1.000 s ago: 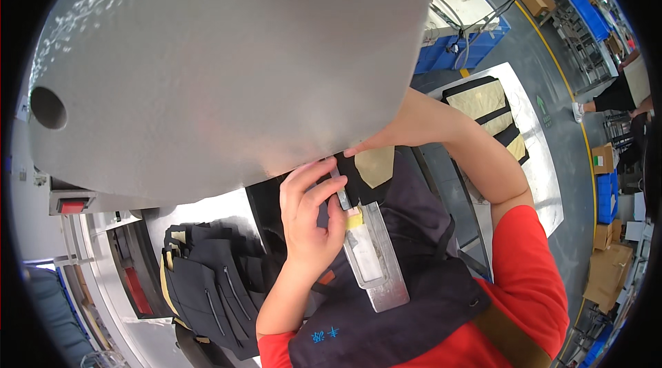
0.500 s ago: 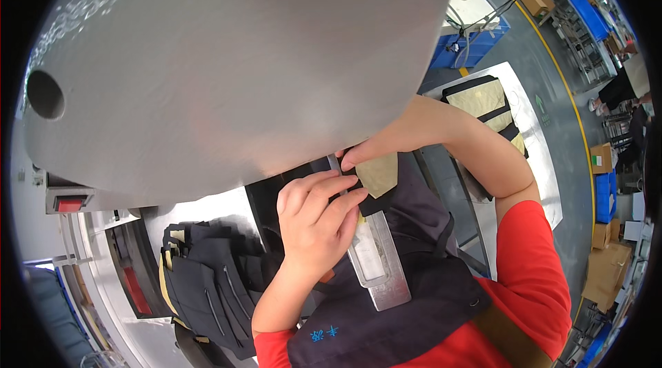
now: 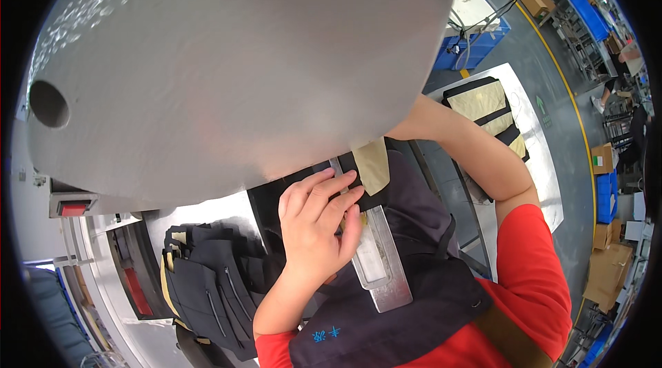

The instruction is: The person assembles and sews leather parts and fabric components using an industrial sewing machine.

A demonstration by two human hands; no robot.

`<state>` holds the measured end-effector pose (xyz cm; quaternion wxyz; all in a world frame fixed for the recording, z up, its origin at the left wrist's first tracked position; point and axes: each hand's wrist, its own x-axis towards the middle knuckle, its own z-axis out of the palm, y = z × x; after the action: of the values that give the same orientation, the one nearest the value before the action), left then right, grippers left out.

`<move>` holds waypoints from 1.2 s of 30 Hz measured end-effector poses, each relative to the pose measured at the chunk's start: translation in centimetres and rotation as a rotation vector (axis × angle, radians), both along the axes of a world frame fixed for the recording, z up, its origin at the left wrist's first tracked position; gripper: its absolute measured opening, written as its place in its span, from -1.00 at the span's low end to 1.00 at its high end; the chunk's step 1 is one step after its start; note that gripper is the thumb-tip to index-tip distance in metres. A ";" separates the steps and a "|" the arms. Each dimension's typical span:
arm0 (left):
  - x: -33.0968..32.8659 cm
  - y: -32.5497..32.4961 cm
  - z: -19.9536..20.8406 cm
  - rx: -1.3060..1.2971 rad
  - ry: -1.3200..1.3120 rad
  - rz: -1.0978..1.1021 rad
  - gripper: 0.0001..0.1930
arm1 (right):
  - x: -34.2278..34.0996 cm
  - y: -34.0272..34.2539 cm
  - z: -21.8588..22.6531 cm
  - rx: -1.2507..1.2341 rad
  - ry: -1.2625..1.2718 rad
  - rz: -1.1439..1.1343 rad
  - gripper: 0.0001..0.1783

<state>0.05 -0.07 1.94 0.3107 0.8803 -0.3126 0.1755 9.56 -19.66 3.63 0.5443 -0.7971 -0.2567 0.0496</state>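
Observation:
My left hand (image 3: 314, 223) lies with its fingers stretched out over the edge of a black fabric piece with a beige panel (image 3: 373, 167). Its fingertips touch the black part, and nothing is gripped. Under the fabric and towards my body runs a narrow metal plate with a tray-like recess (image 3: 373, 266). From the right comes my right forearm (image 3: 476, 147); the hand itself is hidden behind a large grey machine body (image 3: 241, 72), so its fingers do not show. That body also covers the far part of the fabric.
At the left, a pile of dark fabric pieces with zippers (image 3: 214, 285) lies by the metal table (image 3: 207, 215). More black and beige pieces (image 3: 480, 100) lie on a white side table (image 3: 545, 182) at right. Beyond stand a blue crate (image 3: 476, 51) and cardboard boxes (image 3: 607, 271).
My right hand has moved away from me, from the fabric's edge to behind the grey body. The beige panel has slid slightly away and left. My left hand has barely shifted.

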 end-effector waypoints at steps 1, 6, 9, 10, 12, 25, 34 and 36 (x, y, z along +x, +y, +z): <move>0.0 0.1 0.0 -0.001 0.003 -0.007 -0.79 | -0.1 0.2 0.0 0.032 -0.026 -0.011 -0.79; 0.2 -0.2 0.2 -0.033 0.027 -0.019 -0.86 | -0.6 0.5 0.0 -0.007 -0.160 -0.074 -0.77; 0.5 -0.2 0.5 -0.013 0.030 -0.010 -0.89 | -0.5 0.7 -0.3 -0.011 -0.209 -0.098 -0.77; 0.6 -0.2 0.6 0.007 0.018 -0.013 -0.88 | -0.5 0.8 -0.5 -0.004 -0.216 -0.093 -0.77; 0.9 0.0 0.5 0.024 0.010 -0.019 -0.88 | -0.5 0.8 0.2 -0.023 -0.143 -0.095 -0.77; 1.3 -0.1 -0.2 0.056 -0.011 0.000 -0.76 | -0.8 1.3 -1.5 -0.073 -0.232 -0.220 -0.75; 1.4 0.1 -0.5 0.112 -0.067 -0.002 -0.75 | -2.5 -0.1 -3.1 -0.226 -0.714 -0.128 -0.86; 1.2 -0.1 -0.1 0.068 0.024 0.005 -0.75 | -2.7 0.0 -2.9 -0.259 -0.723 -0.120 -0.86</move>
<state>1.20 -0.15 1.79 0.2840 0.8930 -0.3127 0.1552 6.87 -19.67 0.77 0.3156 -0.8389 -0.3763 -0.2344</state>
